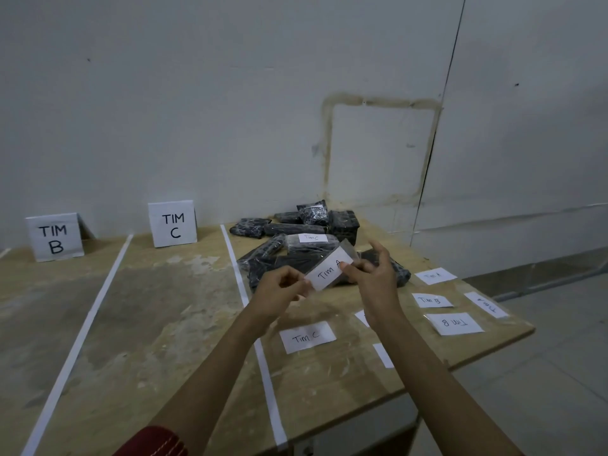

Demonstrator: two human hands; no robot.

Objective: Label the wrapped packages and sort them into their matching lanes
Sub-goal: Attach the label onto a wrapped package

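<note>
Two grips share one paper slip: left grip [283, 287] pinches the near-left end of the "Tim A" label [329, 269] w/ thumb & curled fingers, while right grip [371, 278] pinches its right end, fingers also curled. A clear film edge shows past the label's far end. The label is held tilted in the air, just above the near edge of the pile of black-wrapped packages [283, 248], which sits at the back of the bench [164, 307], right of a white tape line [253, 324]. One package [306, 246] in the pile already has a small "Tim C" slip on top. Loose labels lie flat on the bench near & right of the hands: "Tim C" label [307, 337], "Tim B" label [432, 300], an upside-down label [455, 323], plus others. At the back, TIM B sign [56, 238] & TIM C sign [173, 225] stand upright, w/ a 2nd tape line [82, 324] btwn them. A red sleeve [154, 442] shows on the left arm.
</note>
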